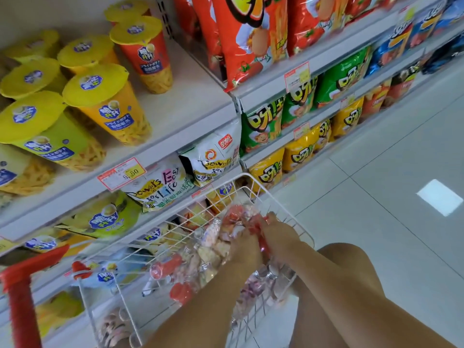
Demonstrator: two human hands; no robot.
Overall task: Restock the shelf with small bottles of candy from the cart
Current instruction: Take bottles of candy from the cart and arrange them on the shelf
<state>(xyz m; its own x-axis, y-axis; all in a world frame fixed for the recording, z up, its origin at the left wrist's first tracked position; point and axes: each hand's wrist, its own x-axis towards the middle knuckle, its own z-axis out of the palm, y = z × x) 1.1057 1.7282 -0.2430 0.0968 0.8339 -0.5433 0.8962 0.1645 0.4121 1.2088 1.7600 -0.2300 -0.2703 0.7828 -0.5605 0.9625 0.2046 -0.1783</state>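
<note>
A white wire cart basket point(253, 183) stands beside the shelves and holds several small clear candy bottles point(173, 270) with red caps. Both my hands reach into the far end of the basket. My left hand point(244, 249) curls down over the pile of bottles. My right hand point(278, 231) grips red-capped bottles point(258, 231) just beside it. Motion blur hides exactly which bottles each hand holds. The shelf point(175, 144) at the left carries yellow-lidded snack cups point(100, 101).
Red cart handle point(22, 297) sits at the lower left. Snack bags point(160, 189) fill the lower shelves behind the basket, and red, green and yellow chip bags point(298, 96) line the shelves to the right. A pale tiled floor point(401, 197) stretches to the right.
</note>
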